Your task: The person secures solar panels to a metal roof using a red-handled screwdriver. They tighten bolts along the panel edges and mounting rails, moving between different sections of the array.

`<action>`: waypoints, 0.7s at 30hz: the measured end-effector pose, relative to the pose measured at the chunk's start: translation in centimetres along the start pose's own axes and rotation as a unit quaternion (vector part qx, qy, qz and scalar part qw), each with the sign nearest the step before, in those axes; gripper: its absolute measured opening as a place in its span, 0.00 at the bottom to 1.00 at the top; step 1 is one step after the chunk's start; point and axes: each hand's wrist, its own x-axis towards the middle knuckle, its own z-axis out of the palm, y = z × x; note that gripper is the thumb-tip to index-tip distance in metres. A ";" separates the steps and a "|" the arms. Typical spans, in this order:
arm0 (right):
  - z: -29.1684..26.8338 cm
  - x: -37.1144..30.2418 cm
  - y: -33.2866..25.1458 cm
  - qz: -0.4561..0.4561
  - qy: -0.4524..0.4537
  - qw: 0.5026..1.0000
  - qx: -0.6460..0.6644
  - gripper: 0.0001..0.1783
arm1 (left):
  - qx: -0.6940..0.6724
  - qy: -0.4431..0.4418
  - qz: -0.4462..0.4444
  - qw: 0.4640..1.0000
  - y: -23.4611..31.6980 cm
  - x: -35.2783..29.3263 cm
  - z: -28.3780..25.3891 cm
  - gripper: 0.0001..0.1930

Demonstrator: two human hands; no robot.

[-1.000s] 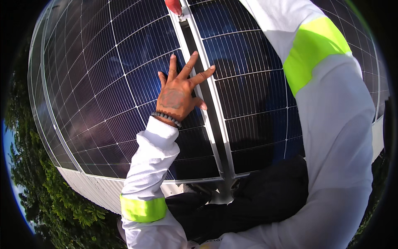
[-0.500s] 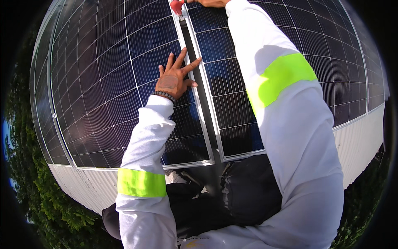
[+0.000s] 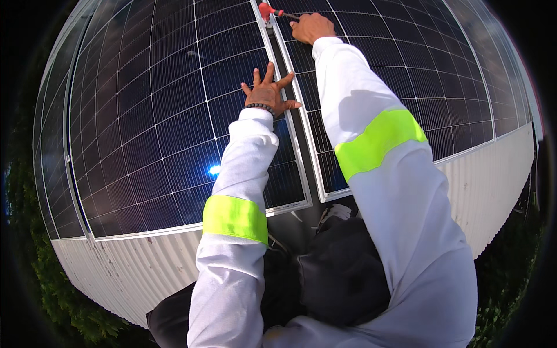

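Note:
My right hand [image 3: 314,28] is closed round the handle of a small mallet with a red head [image 3: 266,11], near the top of the view. That head rests at or just above a small metal clamp [image 3: 269,25] in the gap between two framed panels; contact is hard to make out. Below it, my left hand [image 3: 268,95] lies with fingers spread on the edge of the left solar panel [image 3: 162,116], its thumb and forefinger reaching across the gap. The right solar panel [image 3: 400,75] lies under my right arm. A dark beaded bracelet circles my left wrist.
Pale corrugated roofing [image 3: 139,261] runs along the panels' near edge and on the right. My dark-clothed legs [image 3: 342,267] and a shoe are close to that edge. Green foliage [image 3: 64,290] lies beyond the roof. Another panel seam [image 3: 68,159] runs at the left.
The view has shifted, so more of the mallet and my right hand shows. My left hand sits higher and further right in the picture, still spread on the panel edge.

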 end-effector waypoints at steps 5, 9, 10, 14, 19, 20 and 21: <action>0.5 0.3 0.6 -0.012 0.004 1.000 -0.014 0.25 | -0.028 0.016 0.010 0.999 -0.4 -0.3 -0.6 0.46; -0.1 1.8 2.1 -0.030 -0.082 0.996 0.022 0.29 | -0.367 0.240 -0.086 0.894 -3.4 3.8 -4.0 0.34; -0.3 2.1 2.4 -0.050 -0.086 0.995 0.025 0.28 | -0.430 0.272 -0.060 0.859 -3.9 6.0 -5.4 0.36; -2.0 4.0 4.1 -0.063 -0.221 0.959 0.165 0.26 | -0.498 0.317 -0.019 0.807 -4.4 15.9 -9.9 0.38; -2.0 6.0 6.1 -0.098 -0.378 0.862 0.324 0.24 | -0.458 0.221 -0.033 0.861 -3.1 23.1 -8.7 0.32; -1.8 6.3 6.5 -0.112 -0.385 0.854 0.332 0.24 | -0.426 0.270 -0.023 0.863 -3.1 23.6 -8.3 0.30; -1.4 6.5 6.6 -0.108 -0.393 0.844 0.349 0.24 | -0.451 0.310 -0.007 0.837 -2.8 23.8 -7.7 0.29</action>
